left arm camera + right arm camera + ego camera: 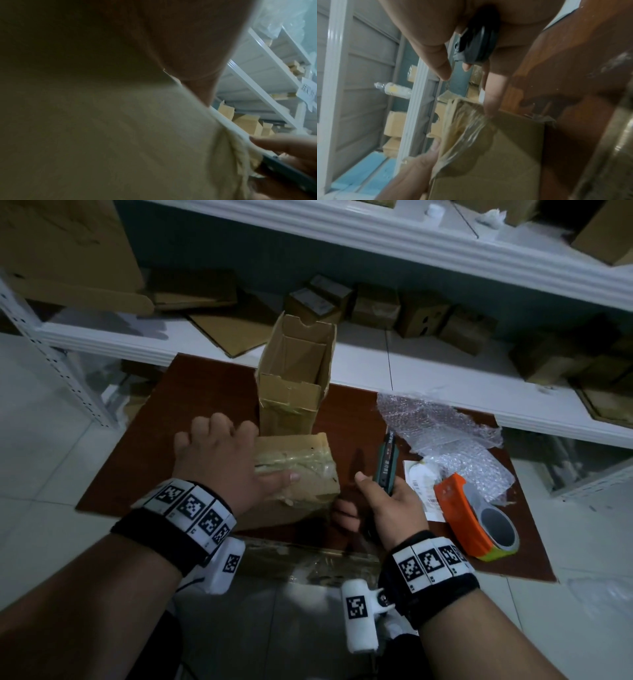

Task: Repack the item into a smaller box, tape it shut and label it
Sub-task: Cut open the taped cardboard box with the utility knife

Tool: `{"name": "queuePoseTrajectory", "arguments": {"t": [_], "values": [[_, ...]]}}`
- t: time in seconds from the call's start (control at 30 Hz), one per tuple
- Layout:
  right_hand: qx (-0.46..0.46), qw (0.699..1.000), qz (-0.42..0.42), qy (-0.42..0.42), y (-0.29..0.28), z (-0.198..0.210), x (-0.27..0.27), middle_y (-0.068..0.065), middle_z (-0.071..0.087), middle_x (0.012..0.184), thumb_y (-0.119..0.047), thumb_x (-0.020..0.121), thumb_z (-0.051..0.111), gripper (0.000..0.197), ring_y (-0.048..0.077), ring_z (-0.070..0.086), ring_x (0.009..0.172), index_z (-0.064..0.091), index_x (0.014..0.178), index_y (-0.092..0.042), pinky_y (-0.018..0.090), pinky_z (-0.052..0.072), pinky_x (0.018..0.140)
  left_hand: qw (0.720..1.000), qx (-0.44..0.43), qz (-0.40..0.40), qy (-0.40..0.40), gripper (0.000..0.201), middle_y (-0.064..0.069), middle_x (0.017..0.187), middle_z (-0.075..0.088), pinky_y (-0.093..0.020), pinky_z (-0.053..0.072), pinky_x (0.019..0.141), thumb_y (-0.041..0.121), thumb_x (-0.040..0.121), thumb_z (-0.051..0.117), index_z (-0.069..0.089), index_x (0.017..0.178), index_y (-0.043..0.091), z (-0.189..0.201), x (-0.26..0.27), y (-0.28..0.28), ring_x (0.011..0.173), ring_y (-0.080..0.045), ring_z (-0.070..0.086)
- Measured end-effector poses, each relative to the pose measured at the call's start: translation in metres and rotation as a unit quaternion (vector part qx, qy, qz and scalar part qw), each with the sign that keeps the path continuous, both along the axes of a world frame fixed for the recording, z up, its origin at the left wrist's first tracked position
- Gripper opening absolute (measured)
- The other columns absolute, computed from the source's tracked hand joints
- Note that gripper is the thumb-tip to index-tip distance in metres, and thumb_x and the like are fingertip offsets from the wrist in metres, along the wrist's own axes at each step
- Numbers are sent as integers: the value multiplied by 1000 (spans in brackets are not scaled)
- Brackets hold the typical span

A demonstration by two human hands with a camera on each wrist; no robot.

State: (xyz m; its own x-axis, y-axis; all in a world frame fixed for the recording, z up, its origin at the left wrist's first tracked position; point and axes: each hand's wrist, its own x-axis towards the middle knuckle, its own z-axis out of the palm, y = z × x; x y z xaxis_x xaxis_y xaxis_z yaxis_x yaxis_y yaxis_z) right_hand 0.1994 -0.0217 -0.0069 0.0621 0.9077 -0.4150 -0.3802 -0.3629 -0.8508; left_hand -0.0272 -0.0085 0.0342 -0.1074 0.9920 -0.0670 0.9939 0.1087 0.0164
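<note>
A small brown box (308,467), wrapped in yellowed clear tape, lies on the brown board (191,405). My left hand (250,450) holds it from the left, thumb laid along its top and fingers bent over the far edge. My right hand (376,494) grips a dark green utility knife (387,460) just right of the box, blade end pointing away. In the right wrist view the knife (474,44) sits in my palm and one finger (494,97) touches the box's taped corner (496,155). A taller open box (291,392) stands upright right behind it.
Crumpled bubble wrap (445,433) lies at the right of the board, with a white label sheet (421,474) and an orange tape dispenser (479,525) in front of it. White shelving (411,361) with several cartons and flat cardboard runs behind. The floor around the board is pale tile.
</note>
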Motion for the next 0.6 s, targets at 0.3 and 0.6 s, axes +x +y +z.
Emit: {"name": "queuePoseTrajectory", "arguments": {"t": [0.3,0.6], "values": [[15,997,-71,-7,9,1,12,22,62,95,-13,96,63,22,24,69,72,58,105,6,36,63,72,936,-193,-24,-293,66,10,110,64,-36,55,78,74,75,63,44,124,35,-1,10,-1,87,-9,63],[1,993,-51,-107,0,9,19,20,66,93,-19,97,63,22,32,69,82,60,109,0,39,62,58,907,-89,43,-409,84,1,133,58,-36,51,81,60,85,65,14,147,37,-17,34,-5,94,-16,59]]}}
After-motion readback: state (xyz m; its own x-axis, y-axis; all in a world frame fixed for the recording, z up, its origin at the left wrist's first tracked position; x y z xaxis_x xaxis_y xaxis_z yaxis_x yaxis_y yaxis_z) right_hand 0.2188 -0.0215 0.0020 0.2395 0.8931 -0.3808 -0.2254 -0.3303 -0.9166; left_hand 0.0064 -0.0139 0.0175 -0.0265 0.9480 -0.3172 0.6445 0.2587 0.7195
